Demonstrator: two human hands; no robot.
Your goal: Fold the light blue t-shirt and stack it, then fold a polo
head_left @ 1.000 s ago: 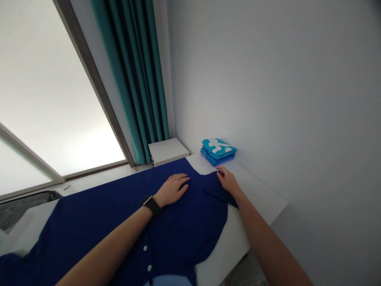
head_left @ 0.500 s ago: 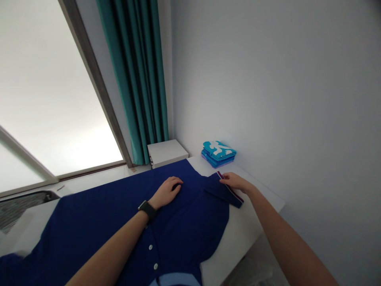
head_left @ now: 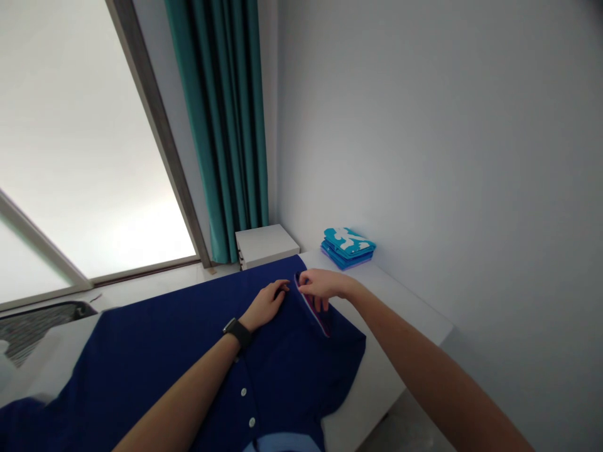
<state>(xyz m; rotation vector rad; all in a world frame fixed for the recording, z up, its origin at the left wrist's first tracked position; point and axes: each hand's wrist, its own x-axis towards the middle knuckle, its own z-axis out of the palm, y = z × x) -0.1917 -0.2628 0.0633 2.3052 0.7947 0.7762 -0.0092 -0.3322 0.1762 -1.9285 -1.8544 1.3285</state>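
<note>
A navy blue polo shirt (head_left: pixel 164 339) with white buttons and a light blue collar (head_left: pixel 282 441) lies spread over the white table, the collar at the near edge. My left hand (head_left: pixel 264 306), wearing a black watch (head_left: pixel 238 331) on the wrist, rests palm down on the cloth with its fingers stretched out. Just right of it, my right hand (head_left: pixel 323 286) pinches the striped cuff (head_left: pixel 313 312) of the short sleeve. That sleeve is folded inward over the shirt's body, so the cuff opening shows its dark red inside.
A stack of folded blue and turquoise cloths (head_left: pixel 348 247) sits at the table's back edge by the wall. Behind the table stands a white cabinet (head_left: pixel 266 243), with a green curtain (head_left: pixel 226 138) beside it. Bare white tabletop (head_left: pixel 400 307) shows at the right.
My right hand has carried the sleeve cuff leftward, turning the sleeve in over the shirt. The left hand has stayed in place on the cloth.
</note>
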